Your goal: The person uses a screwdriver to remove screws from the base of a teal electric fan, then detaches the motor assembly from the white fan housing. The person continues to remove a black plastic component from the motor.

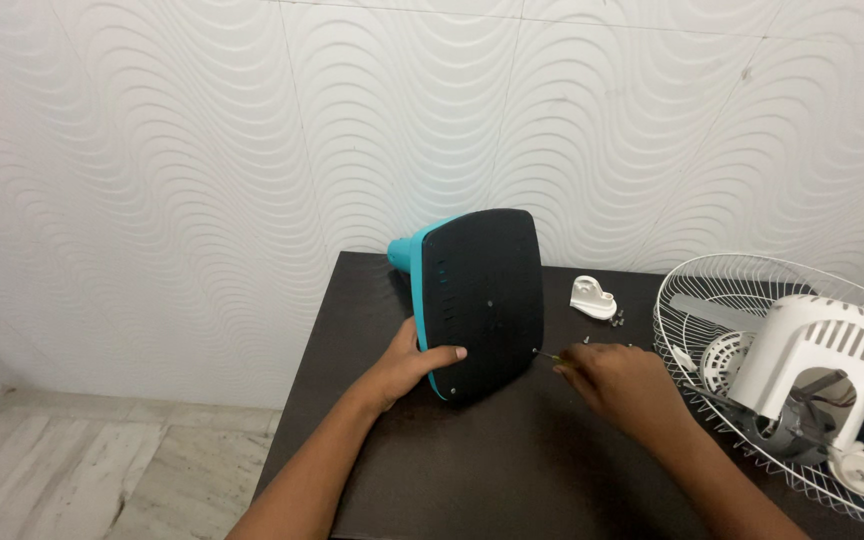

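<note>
fan base (pixel 482 300), frame centre, tipped on edge on dark counter (pixel 352 300) | left hand (pixel 407 365) grip closed around its lower left rim | right hand (pixel 617 380) pinching a thin tool (pixel 549 355) at its lower right edge | looks stiff, smooth plastic, probably bottom-heavy; hold by rim.

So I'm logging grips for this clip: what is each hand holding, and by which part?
Left hand grips the fan base by its lower left edge. Right hand pinches a thin tool near its tip.
</note>
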